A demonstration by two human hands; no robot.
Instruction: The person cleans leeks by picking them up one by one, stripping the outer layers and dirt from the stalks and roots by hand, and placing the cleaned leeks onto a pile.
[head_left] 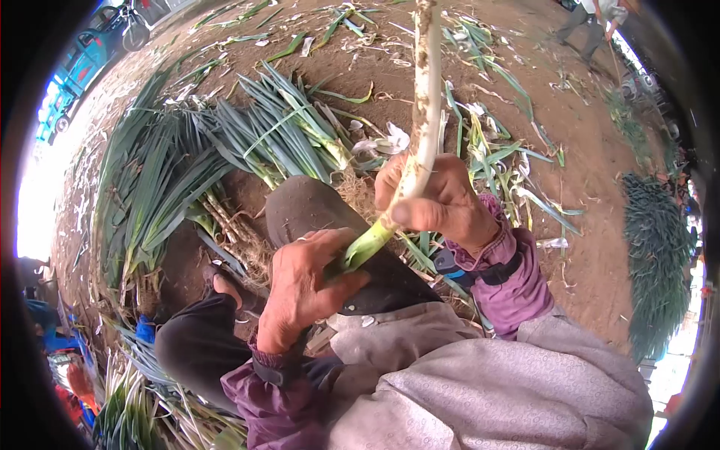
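A long leek (427, 97) with a white, soil-marked stalk rises from between my hands toward the top of the view. My left hand (304, 281) is closed around its green lower end, near my knee. Higher on the stalk, my right hand (439, 202) grips the pale part, with the thumb laid across it. The leek's green leaves past my left hand are hidden. Just beyond my knee, a pile of green leeks (281, 131) lies on the soil.
More leeks (161, 187) lie at the left, and a bundle (127, 405) is at the lower left. Leaf scraps (487, 150) litter the ground. A long leek heap (656, 262) lines the right side. A blue vehicle (86, 64) and a person (596, 22) are farther off.
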